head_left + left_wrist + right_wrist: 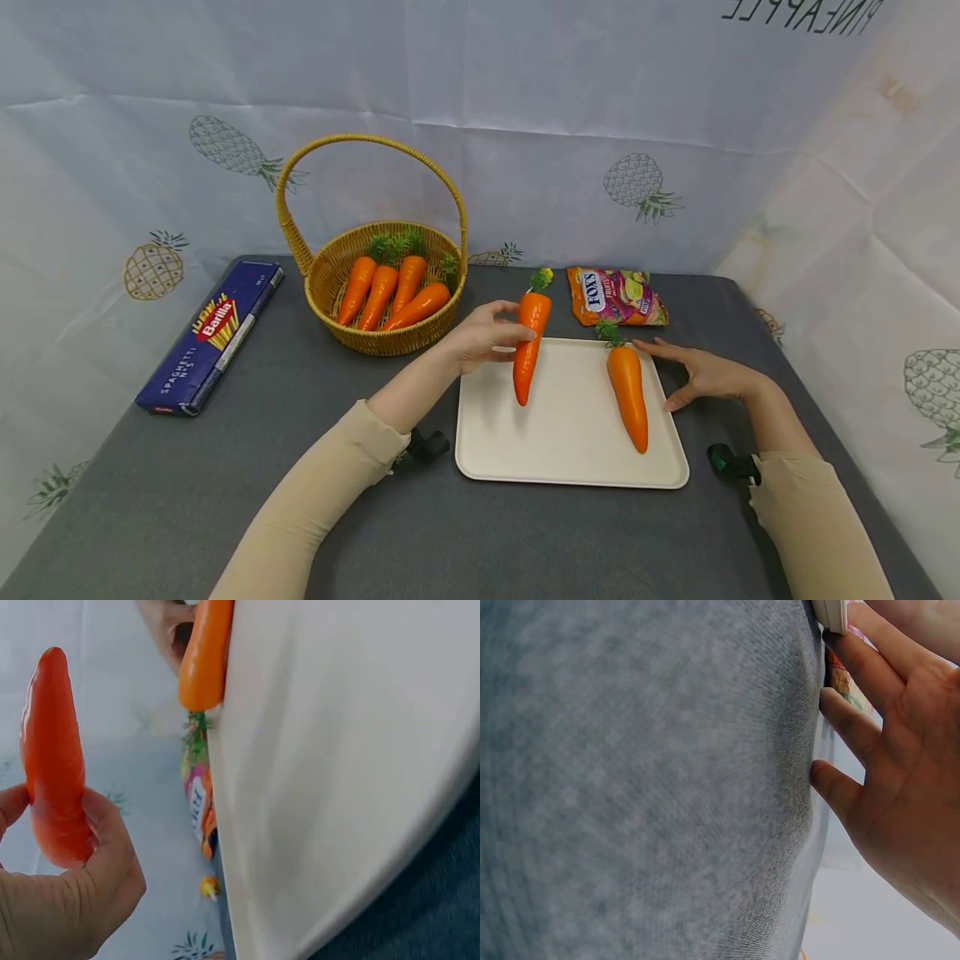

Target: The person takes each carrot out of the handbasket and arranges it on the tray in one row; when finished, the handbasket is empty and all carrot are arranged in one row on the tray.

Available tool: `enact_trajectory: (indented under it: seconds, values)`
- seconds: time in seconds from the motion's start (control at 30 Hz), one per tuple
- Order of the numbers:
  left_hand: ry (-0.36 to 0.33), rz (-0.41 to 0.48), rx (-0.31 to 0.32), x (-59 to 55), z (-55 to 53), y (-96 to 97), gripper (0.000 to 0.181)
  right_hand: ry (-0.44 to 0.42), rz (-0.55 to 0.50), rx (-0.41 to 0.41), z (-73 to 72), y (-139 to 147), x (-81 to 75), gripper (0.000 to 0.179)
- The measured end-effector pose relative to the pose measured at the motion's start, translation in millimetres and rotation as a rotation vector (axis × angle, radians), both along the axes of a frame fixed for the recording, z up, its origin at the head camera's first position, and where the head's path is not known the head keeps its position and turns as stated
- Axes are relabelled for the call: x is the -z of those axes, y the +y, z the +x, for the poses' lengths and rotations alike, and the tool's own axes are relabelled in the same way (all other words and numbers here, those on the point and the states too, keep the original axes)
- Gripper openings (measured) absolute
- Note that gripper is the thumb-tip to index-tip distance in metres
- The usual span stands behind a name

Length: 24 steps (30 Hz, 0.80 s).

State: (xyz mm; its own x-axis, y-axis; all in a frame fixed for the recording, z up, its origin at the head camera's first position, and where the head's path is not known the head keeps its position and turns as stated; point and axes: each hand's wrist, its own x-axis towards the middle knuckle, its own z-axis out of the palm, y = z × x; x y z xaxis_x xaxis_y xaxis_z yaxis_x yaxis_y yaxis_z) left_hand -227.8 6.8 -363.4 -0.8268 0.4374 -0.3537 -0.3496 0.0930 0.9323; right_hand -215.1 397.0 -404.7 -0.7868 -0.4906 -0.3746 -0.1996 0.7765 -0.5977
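My left hand point(491, 337) pinches an orange-red carrot point(531, 333) with a green top, holding it tip down over the left part of a cream tray point(555, 450). In the left wrist view, thumb and fingers grip that carrot near its thick end. A lighter orange carrot point(628, 396) lies along the right side of the tray, its leafy top toward the back rim. Beside the tray's right edge is my right hand point(701, 373), fingers spread and holding nothing. The right wrist view shows its fingertips at the grey tabletop and close to the tray's corner.
A wicker basket point(360, 343) with a tall handle holds several carrots point(381, 292) at the back left. Left of it lies a blue Barilla spaghetti box point(213, 337). A Fox's candy bag point(617, 297) lies behind the tray, before a pineapple-print cloth point(525, 100).
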Motion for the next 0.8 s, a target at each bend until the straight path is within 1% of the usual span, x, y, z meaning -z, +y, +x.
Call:
enact_trajectory:
  seconds: [0.3, 0.5, 0.8]
  values:
    - [-0.019, -0.004, 0.024, 1.4, 3.8, 18.2, 0.068, 0.001, 0.0, 0.003, 0.1, 0.0, 0.2, 0.11]
    - [-0.021, 0.01, 0.018, 3.5, 3.5, 27.4, 0.064, -0.006, 0.002, 0.002, -1.3, 0.6, 1.2, 0.11]
    - [-0.035, 0.012, 0.027, 6.5, 5.7, 43.5, 0.062, -0.009, 0.005, 0.005, -0.5, -0.6, -0.7, 0.11]
